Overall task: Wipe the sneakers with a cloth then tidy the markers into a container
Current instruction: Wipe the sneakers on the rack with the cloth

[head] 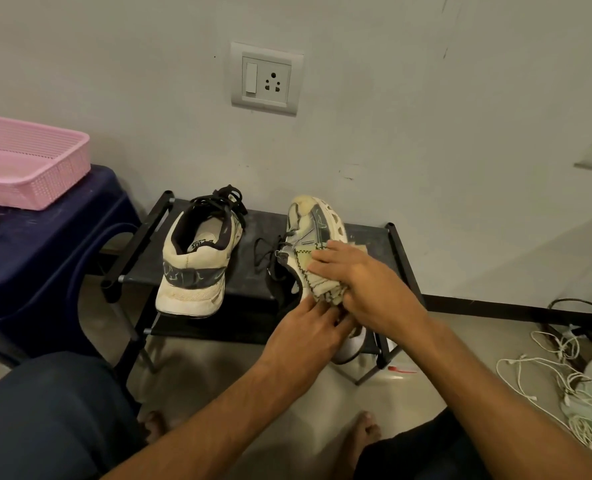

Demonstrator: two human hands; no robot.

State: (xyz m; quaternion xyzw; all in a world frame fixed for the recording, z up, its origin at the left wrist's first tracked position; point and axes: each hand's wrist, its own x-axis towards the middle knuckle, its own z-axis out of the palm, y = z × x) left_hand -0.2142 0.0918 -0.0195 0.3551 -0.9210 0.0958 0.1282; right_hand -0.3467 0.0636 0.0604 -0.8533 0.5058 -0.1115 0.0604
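Looking down from the head camera, a seated person worked at a black shoe rack (pixel 253 237) set against a wall. One tipped sneaker (pixel 317 220) lay on its side on the top shelf. The right hand (pixel 363 285) gripped a folded cloth (pixel 317 271) and pressed it to the shoe's side. The left hand (pixel 305 336) curled its fingers around the heel end. A second sneaker (pixel 197 265) stood upright to the left on the same shelf. A pink basket (pixel 38 188) sat on a blue stool (pixel 45 244) further left.
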